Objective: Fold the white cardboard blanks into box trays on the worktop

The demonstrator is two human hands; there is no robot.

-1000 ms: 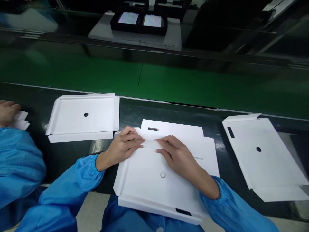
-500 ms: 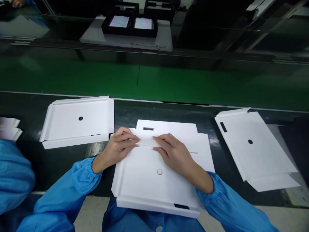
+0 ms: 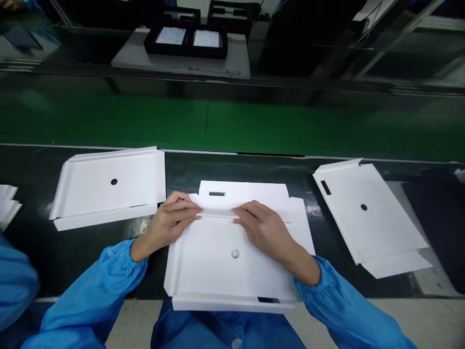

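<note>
A white cardboard sheet (image 3: pixel 207 271) with creased flaps lies in front of me at the table's near edge. It has a round hole near its middle and a slot in the far flap. My left hand (image 3: pixel 169 220) pinches a raised fold along the far crease, at its left end. Nearer the crease's middle, my right hand (image 3: pixel 267 235) pinches the same fold between thumb and fingers, its wrist over the sheet's right part. The flaps along the left and near edges stand partly raised. Part of the right side is hidden under my right forearm.
Another white cardboard piece (image 3: pixel 90 189) with raised edges lies at the left, a third (image 3: pixel 366 228) at the right. Dark sheets (image 3: pixel 436 208) lie at the far right. Beyond a green strip (image 3: pixel 145 116), black trays (image 3: pixel 185 51) rest on a board. A blue sleeve (image 3: pixel 14 286) shows at left.
The view has shifted slightly, so most things sit further left. The fold along the crease shows more clearly to the right of my right hand. Both hands keep their pinch.
</note>
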